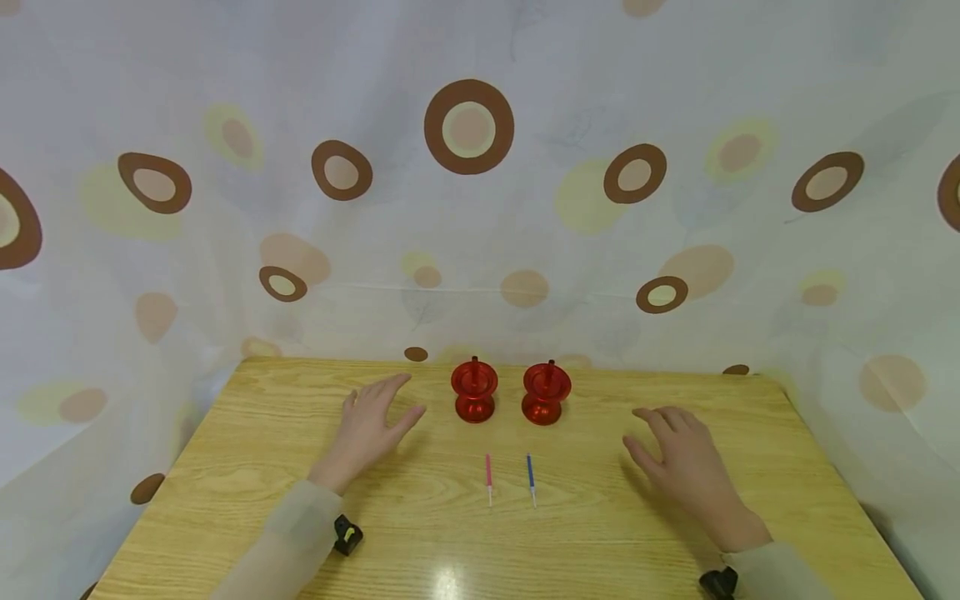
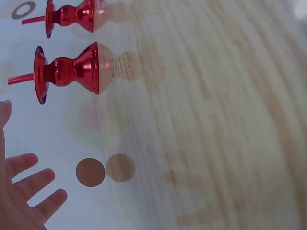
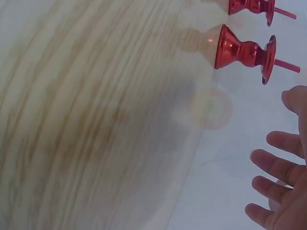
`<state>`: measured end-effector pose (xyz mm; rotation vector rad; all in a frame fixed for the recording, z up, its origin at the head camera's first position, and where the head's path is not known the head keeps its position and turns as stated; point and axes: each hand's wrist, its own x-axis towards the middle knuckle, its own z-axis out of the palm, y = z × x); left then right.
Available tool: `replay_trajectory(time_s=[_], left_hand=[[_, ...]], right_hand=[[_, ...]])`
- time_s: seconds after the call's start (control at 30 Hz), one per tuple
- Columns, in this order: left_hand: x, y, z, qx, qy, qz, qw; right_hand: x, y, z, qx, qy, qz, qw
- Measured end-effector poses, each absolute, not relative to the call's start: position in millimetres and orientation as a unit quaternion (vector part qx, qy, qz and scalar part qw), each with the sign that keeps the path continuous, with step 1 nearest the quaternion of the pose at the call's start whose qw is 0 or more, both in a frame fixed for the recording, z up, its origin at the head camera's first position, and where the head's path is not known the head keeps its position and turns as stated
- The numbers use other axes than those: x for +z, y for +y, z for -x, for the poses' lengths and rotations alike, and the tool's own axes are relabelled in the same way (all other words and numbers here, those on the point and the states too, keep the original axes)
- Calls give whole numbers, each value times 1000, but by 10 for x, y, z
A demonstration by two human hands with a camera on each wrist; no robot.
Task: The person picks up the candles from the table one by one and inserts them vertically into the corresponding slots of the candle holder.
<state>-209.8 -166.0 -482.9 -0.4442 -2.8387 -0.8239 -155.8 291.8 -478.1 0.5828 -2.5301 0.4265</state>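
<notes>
Two red metal candle holders stand upright near the table's far edge: the left holder (image 1: pixel 474 391) (image 2: pixel 67 73) (image 3: pixel 252 5) and the right holder (image 1: pixel 546 393) (image 3: pixel 244 52) (image 2: pixel 69 17). In front of them lie a thin pink candle (image 1: pixel 488 476) and a thin blue candle (image 1: pixel 530 477), side by side. My left hand (image 1: pixel 371 427) (image 2: pixel 24 191) rests flat on the table left of the holders, fingers spread, holding nothing. My right hand (image 1: pixel 678 454) (image 3: pixel 280 177) lies flat to the right of them, also holding nothing.
The wooden table (image 1: pixel 420 542) is backed and flanked by a white curtain (image 1: pixel 480 208) with brown and yellow circles. A black wrist strap (image 1: pixel 347 534) shows at each sleeve.
</notes>
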Motion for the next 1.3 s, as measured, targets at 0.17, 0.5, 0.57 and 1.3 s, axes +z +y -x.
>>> replay_trajectory(time_s=[0.17, 0.5, 0.57, 1.3], left_hand=[[-4847, -1629, 2123, -296, -941, 150, 65], [-4855, -1541, 2143, -346, -925, 153, 48], [-4847, -1527, 2151, -353, -922, 153, 47], [-4815, -1411, 2210, -384, -908, 164, 33]], right_hand=[[-4755, 2824, 1536, 181, -929, -215, 240], [-4750, 2680, 1536, 217, -921, -230, 225], [-4744, 2629, 1540, 224, -920, -230, 224], [-4743, 2260, 1569, 241, -921, -239, 189]])
